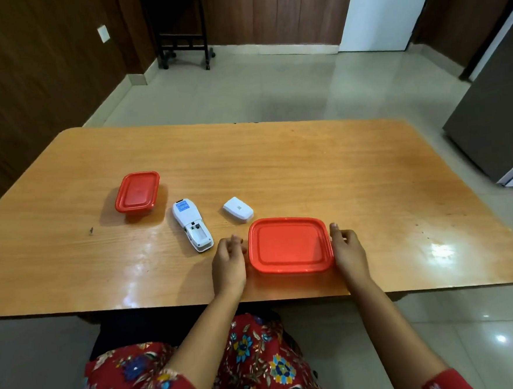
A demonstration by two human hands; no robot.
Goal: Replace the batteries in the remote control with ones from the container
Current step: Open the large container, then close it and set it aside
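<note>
A red-lidded container (290,245) sits near the table's front edge with its lid on. My left hand (228,264) is just off its left side, fingers loosely curled, holding nothing. My right hand (347,248) touches the container's right edge, fingers curled against the rim. The white remote control (192,226) lies face down to the left, its battery compartment open and looking empty. Its white battery cover (238,209) lies apart, behind the container. A second, smaller red-lidded container (137,192) stands further left, closed.
The wooden table (308,166) reaches far back and right. A small dark speck (91,230) lies at the left. Beyond the table are a tiled floor, a dark wheeled stand (184,44) and a grey cabinet (496,129) at the right.
</note>
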